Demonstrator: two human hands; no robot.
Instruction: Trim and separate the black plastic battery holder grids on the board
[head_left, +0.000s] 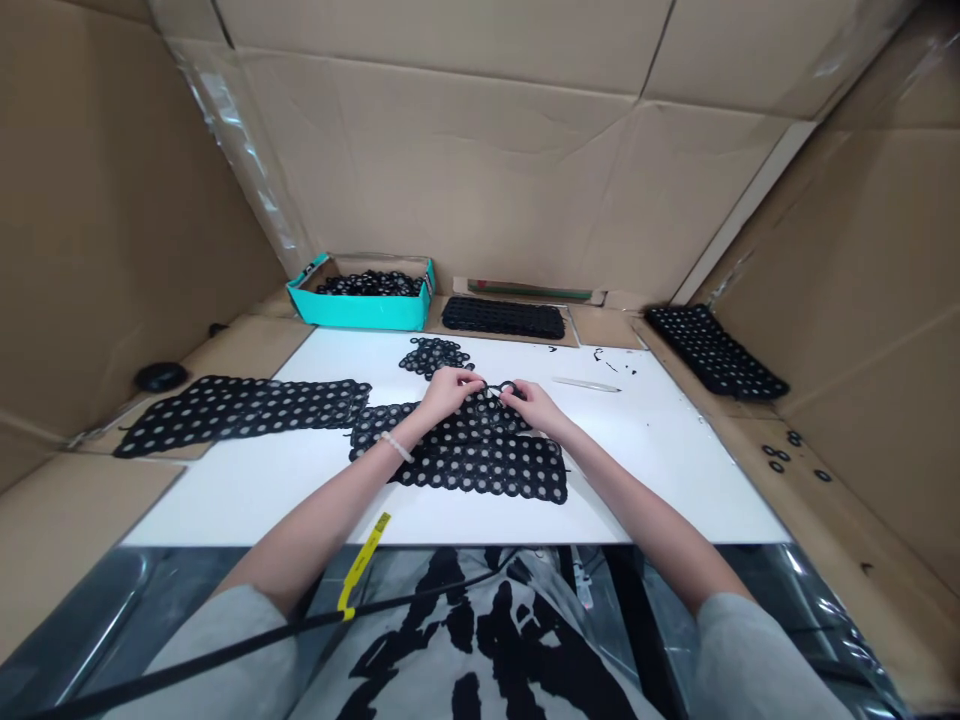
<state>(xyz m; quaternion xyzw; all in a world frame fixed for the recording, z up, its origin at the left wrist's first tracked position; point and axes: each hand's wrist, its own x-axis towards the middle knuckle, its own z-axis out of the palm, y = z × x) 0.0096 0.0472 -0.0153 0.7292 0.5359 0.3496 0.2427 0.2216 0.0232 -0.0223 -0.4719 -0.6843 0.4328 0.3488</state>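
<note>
- While the left hand (448, 392) and the right hand (536, 405) are reaching to the middle of the white bench (247, 495), the fingertips of both hands are pinching a small black ring (501, 388).
- The ring is sitting at the top edge of a black ring mat (480, 470), right between the two hands.
- The mat is lying flat on the bench, under the hands. Its long side is pointing left to right across the bench.
- The mat is looking like two strips, one above the other, and the top strip is tilting up a little to the right.
- A pale bead bracelet (396, 446) is sitting on the left wrist.
- A long black mat piece (240, 412) is lying to the left, also pointing sideways and reaching past the bench edge.
- A small bunch of black rings (433, 355) is lying just past the hands, and a thin white stick (586, 384) is lying to their right.
- A teal box (360, 312) is holding a heap of black rings (369, 284) behind the bench, and a black mat strip (502, 318) is lying beside it.
- Another black mat piece (712, 350) and some loose rings (780, 455) are lying on the cardboard to the right.
</note>
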